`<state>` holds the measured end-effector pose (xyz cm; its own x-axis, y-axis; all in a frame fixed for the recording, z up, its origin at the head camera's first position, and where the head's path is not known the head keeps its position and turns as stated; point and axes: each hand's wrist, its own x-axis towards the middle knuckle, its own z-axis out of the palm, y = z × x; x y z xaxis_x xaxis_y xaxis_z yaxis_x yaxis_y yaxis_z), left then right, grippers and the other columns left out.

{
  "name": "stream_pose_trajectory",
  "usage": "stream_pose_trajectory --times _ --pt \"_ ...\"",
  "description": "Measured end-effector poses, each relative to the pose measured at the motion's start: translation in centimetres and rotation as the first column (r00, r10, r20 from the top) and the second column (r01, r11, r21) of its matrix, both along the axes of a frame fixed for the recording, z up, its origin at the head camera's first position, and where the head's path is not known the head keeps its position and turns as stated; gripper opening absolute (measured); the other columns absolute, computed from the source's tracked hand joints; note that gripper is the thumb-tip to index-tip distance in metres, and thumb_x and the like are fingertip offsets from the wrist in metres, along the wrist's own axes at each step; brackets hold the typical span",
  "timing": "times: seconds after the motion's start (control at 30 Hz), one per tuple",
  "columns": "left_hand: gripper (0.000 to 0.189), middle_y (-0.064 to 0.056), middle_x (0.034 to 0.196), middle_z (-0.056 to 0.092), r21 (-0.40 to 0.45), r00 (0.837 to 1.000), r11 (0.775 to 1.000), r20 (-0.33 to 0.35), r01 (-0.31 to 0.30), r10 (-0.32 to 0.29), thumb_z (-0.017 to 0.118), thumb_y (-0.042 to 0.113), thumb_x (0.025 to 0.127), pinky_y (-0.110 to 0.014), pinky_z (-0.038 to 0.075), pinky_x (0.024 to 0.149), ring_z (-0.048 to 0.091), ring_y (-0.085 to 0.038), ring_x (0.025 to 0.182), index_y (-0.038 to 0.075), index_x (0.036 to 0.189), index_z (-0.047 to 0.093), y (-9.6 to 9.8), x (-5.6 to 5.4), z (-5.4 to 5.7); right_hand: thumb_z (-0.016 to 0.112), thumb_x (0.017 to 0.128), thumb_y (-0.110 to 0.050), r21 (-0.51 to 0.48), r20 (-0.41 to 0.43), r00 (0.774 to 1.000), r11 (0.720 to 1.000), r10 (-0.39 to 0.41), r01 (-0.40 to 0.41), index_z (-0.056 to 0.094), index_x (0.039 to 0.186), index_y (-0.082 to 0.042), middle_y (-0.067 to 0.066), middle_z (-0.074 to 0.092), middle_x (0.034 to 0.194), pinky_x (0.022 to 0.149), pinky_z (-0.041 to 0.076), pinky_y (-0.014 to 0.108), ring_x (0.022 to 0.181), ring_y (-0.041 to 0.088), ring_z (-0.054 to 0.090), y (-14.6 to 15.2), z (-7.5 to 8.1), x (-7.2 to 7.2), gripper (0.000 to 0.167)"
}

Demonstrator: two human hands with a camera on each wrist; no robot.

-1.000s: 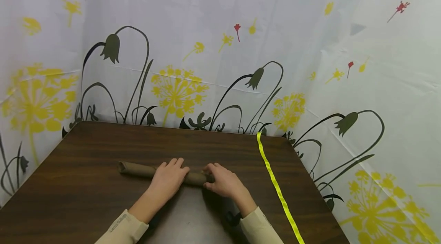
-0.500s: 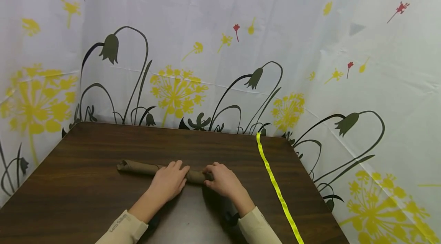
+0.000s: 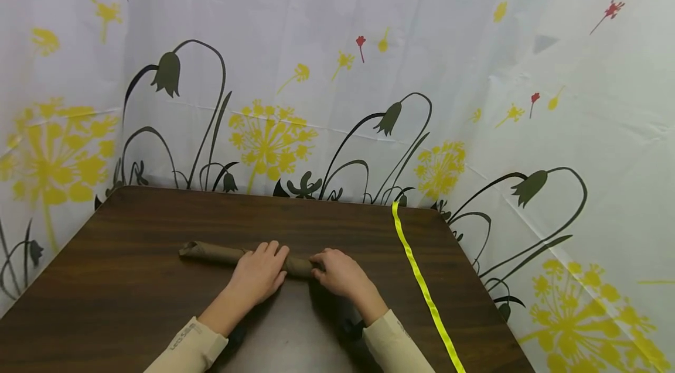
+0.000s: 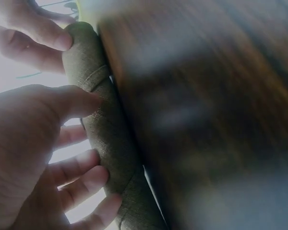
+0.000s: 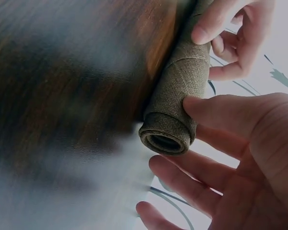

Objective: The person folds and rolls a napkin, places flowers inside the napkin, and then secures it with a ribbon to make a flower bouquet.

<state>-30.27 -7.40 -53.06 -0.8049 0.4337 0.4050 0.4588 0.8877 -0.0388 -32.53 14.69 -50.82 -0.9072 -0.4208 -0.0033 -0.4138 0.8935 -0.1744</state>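
A rolled olive-brown cloth (image 3: 213, 252) lies crosswise on the dark wood-grain table (image 3: 132, 314). My left hand (image 3: 258, 272) holds it right of its middle, thumb on the near side and fingers over the far side. At the roll's right end, my right hand (image 3: 343, 274) pinches it between thumb and fingers. The right wrist view shows this end of the cloth (image 5: 177, 91) as a coiled, hollow opening, with the right thumb (image 5: 206, 108) pressed on its side. In the left wrist view, wrap edges run slantwise around the cloth (image 4: 113, 129).
A yellow ribbon or tape strip (image 3: 422, 285) runs from the table's far edge towards the near side, right of my right hand. Behind the table hangs a white curtain (image 3: 316, 21) printed with flowers. Glare lies on the table between my forearms.
Both hands keep their hold on the rolled cloth. The right fingers shift slightly at its right end, and the roll's left end turns a little.
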Motion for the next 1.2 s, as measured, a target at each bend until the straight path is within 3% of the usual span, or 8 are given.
stream_pose_trajectory --times 0.13,0.2,0.3,0.47,0.63,0.97,1.1,1.2 --pt "0.050 -0.014 0.124 0.065 0.060 0.984 0.998 0.180 -0.010 -0.001 0.081 0.033 0.098 -0.052 0.059 0.083 0.066 -0.036 0.116 0.010 0.138 0.062 -0.7 0.5 1.1 0.070 0.106 -0.027 -0.013 0.015 1.000 1.000 0.003 -0.002 0.074 0.139 -0.019 0.002 0.075 0.133 0.101 0.059 0.043 0.125 0.022 0.071 0.2 0.1 -0.1 0.035" --pt "0.054 -0.016 0.132 0.066 0.092 0.955 0.995 0.297 -0.040 0.011 0.077 0.035 0.101 -0.057 0.058 0.090 0.066 -0.038 0.122 0.010 0.145 0.058 -1.7 1.0 2.0 0.068 0.107 -0.028 -0.022 0.022 1.000 1.000 -0.002 0.003 0.072 0.142 -0.020 0.002 0.074 0.135 0.100 0.059 0.043 0.125 0.022 0.070 0.5 0.0 -0.2 0.036" --pt "0.059 -0.020 0.140 0.065 0.110 0.910 0.988 0.411 -0.105 0.051 0.073 0.036 0.104 -0.062 0.055 0.095 0.064 -0.042 0.126 0.009 0.153 0.053 -4.2 2.1 3.0 0.066 0.109 -0.028 -0.035 0.017 1.000 0.999 -0.007 0.007 0.070 0.144 -0.019 0.003 0.074 0.135 0.099 0.060 0.044 0.125 0.023 0.071 0.7 0.0 -0.1 0.037" --pt "0.067 -0.031 0.142 0.061 0.138 0.864 0.971 0.493 -0.194 0.102 0.069 0.037 0.106 -0.067 0.053 0.092 0.061 -0.051 0.127 0.005 0.159 0.044 -8.0 2.4 3.4 0.064 0.110 -0.025 -0.046 0.014 1.000 0.999 -0.003 0.003 0.070 0.144 -0.015 0.005 0.073 0.132 0.090 0.060 0.039 0.112 0.020 0.072 1.1 0.2 0.0 0.036" --pt "0.073 -0.040 0.151 0.049 0.202 0.818 0.946 0.568 -0.253 0.097 0.063 0.040 0.108 -0.074 0.048 0.097 0.049 -0.061 0.137 0.002 0.164 0.035 -9.7 2.3 2.4 0.061 0.110 -0.022 -0.037 0.015 1.000 0.999 0.027 -0.026 0.071 0.142 -0.014 0.006 0.072 0.124 0.080 0.056 0.035 0.099 0.017 0.069 0.5 -0.2 0.1 0.034" --pt "0.073 -0.043 0.159 0.037 0.363 0.816 0.895 0.578 -0.259 0.003 0.058 0.037 0.110 -0.081 0.036 0.107 0.034 -0.067 0.145 0.001 0.166 0.028 -9.1 0.6 1.5 0.059 0.112 -0.029 0.028 0.024 1.000 0.999 0.016 -0.016 0.067 0.147 -0.020 0.003 0.071 0.132 0.092 0.059 0.052 0.117 0.021 0.070 0.7 -0.3 1.2 0.037" --pt "0.072 -0.043 0.161 0.034 0.378 0.805 0.884 0.593 -0.275 -0.003 0.056 0.036 0.111 -0.081 0.035 0.110 0.030 -0.067 0.148 0.001 0.167 0.027 -8.5 -0.2 1.5 0.059 0.112 -0.029 0.044 0.022 0.999 0.999 0.028 -0.029 0.072 0.135 -0.020 -0.001 0.071 0.113 0.083 0.058 0.049 0.102 0.017 0.069 0.7 -0.3 1.8 0.028" --pt "0.071 -0.042 0.161 0.035 0.377 0.810 0.884 0.587 -0.278 0.004 0.056 0.036 0.111 -0.079 0.035 0.112 0.029 -0.067 0.148 0.000 0.166 0.029 -7.8 -0.9 1.6 0.061 0.112 -0.029 0.059 0.007 1.000 0.998 0.030 -0.030 0.073 0.123 -0.020 -0.003 0.065 0.100 0.074 0.055 0.045 0.089 0.014 0.065 0.8 -0.4 2.4 0.020"
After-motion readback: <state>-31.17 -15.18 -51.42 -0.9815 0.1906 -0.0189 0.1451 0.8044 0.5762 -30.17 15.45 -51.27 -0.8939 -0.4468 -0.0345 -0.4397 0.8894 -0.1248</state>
